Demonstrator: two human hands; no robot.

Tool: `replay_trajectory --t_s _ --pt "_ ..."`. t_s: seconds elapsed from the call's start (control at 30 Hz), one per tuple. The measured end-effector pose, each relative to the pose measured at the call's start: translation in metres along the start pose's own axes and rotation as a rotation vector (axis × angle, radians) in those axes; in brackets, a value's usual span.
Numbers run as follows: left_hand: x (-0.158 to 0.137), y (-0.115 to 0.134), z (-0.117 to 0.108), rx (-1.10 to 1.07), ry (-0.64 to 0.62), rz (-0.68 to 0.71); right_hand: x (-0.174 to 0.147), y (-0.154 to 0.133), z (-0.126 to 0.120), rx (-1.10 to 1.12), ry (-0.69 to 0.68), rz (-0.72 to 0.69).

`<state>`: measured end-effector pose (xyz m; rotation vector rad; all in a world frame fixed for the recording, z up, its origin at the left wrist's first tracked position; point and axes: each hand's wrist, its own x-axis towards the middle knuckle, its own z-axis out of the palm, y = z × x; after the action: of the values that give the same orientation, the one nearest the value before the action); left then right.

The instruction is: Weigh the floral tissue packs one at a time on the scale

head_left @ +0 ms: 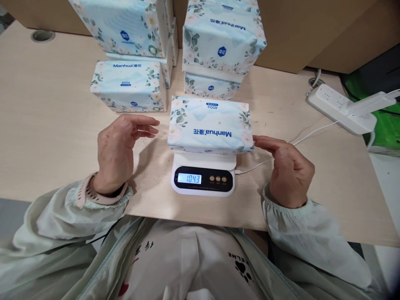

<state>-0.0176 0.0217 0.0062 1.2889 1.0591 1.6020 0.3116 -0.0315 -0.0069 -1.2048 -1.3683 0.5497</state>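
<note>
A floral blue-and-white tissue pack (210, 121) rests on a small white digital kitchen scale (203, 192). The scale's lit display (189, 178) appears to read 104.3. To the left of the pack is my left hand (117, 143), its fingers extended toward the pack with a gap between; it holds nothing. My right hand (287, 168) is at the pack's right side, fingers stretched out, the tips at or very near its lower right corner. Whether they touch it I cannot tell. Neither hand grips anything.
Behind stand a left stack of tissue packs (125, 29), a single pack (129, 87) before it, and a right stack (221, 46). A white cable (259, 166) runs from the scale toward a power strip (340, 109). Brown cardboard (303, 33) lines the table's back.
</note>
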Motion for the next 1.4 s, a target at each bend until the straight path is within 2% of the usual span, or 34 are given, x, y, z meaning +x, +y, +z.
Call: replay_trajectory --t_s 0.23,1.3,1.4 --pt "-0.0001 0.0018 0.0015 -0.018 0.008 -0.027 0.0001 -0.0016 -0.0016 -0.06 -0.022 0.013" --pt "0.0056 -0.0026 -0.0029 0.003 -0.004 -0.026 0.0009 -0.0028 -0.0003 -0.072 0.0 -0.004" --pt "0.0094 0.0057 -0.0043 0.054 -0.034 -0.076 0.001 0.002 0.0 -0.071 -0.06 -0.012"
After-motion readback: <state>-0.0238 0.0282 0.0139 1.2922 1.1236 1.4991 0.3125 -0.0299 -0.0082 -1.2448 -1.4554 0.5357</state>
